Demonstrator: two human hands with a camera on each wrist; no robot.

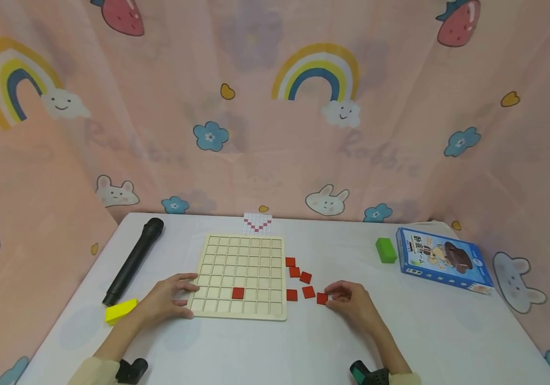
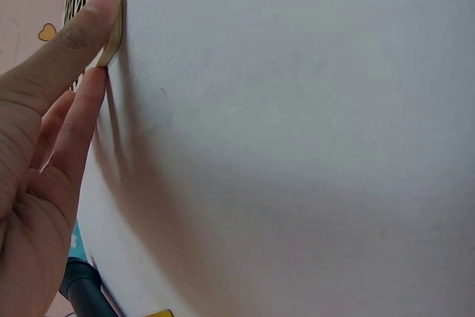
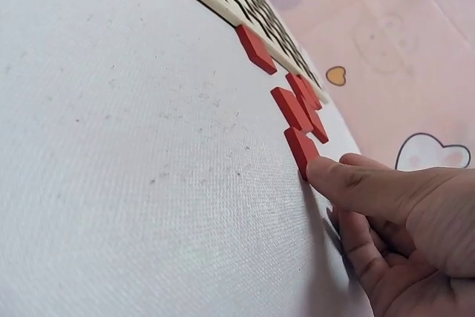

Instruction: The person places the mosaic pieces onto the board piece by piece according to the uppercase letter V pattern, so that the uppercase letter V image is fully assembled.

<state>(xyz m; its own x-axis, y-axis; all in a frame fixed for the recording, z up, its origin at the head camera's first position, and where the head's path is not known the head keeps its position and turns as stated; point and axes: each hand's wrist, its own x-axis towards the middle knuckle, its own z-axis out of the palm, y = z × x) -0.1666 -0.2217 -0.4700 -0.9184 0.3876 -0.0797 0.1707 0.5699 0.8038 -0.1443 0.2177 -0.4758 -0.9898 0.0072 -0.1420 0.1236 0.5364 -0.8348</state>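
Observation:
A cream grid board (image 1: pixel 241 317) lies on the white table. One red tile (image 1: pixel 238 293) sits in a square in a lower row. My left hand (image 1: pixel 166 297) rests at the board's left edge, thumb by the near left corner, fingers fairly straight and touching the side. At the board's right lie several loose red tiles (image 1: pixel 308 292). My right hand (image 1: pixel 352 305) pinches the rightmost red tile (image 3: pixel 300 150) at the table surface; the thumb covers one end of it, and the fingertips behind are partly hidden.
Behind the board stands a small pattern card (image 1: pixel 257 224) with red squares. A black tube-shaped object (image 1: pixel 132 262) and a yellow block (image 1: pixel 121 311) lie at left. To the right are a green block (image 1: pixel 386 250) and a blue box (image 1: pixel 443 260). A patterned pink curtain (image 1: pixel 256 160) hangs behind.

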